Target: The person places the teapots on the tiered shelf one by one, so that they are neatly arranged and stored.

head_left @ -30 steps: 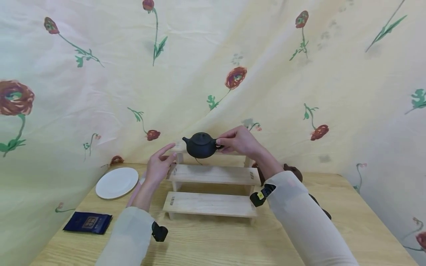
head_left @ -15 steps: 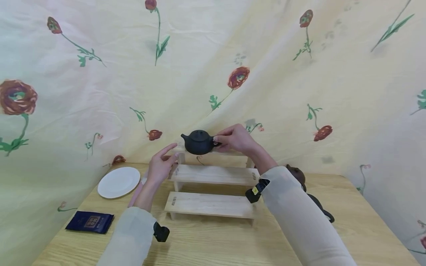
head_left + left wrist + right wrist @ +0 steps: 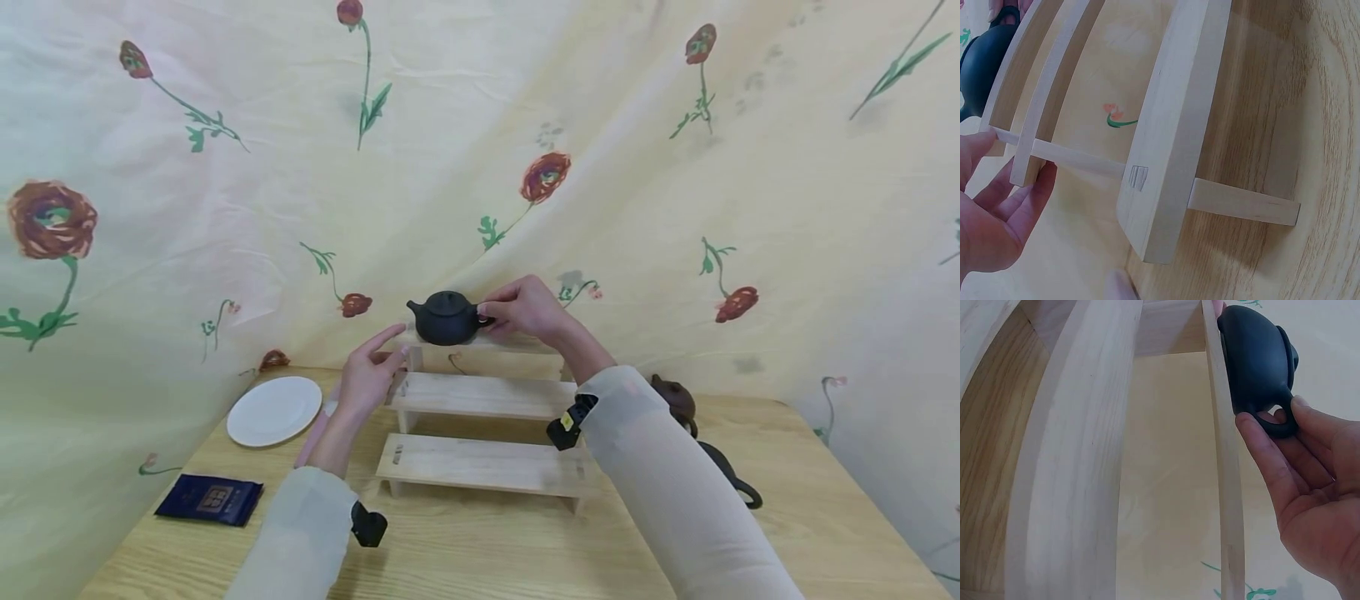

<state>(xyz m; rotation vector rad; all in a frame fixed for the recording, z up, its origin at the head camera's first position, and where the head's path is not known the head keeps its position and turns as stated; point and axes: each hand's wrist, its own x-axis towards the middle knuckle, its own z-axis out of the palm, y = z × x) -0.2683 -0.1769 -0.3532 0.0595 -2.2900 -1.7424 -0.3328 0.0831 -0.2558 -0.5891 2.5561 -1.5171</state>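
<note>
A black teapot (image 3: 446,318) is upright at the top tier of a three-step wooden shelf (image 3: 480,464), spout to the left. My right hand (image 3: 528,310) pinches its loop handle between thumb and fingers. In the right wrist view, the teapot (image 3: 1257,359) has its base right at the top board, and fingers of the right hand (image 3: 1316,506) lie under the handle. At the shelf's left end, my left hand (image 3: 367,375) grips the upper part of the frame. The left wrist view shows that hand (image 3: 997,231) with fingertips at the ends of the upper boards.
A white plate (image 3: 274,412) and a dark blue packet (image 3: 210,499) lie on the left of the wooden table (image 3: 465,558). A pink item (image 3: 318,435) is partly hidden behind the left forearm. Right of the shelf are a brown teapot (image 3: 672,398) and a black handled object (image 3: 731,475), partly covered by the sleeve.
My right hand has lowered the black teapot slightly, down to the top tier. The left hand keeps its place at the shelf's end. The whole head view has shifted a little.
</note>
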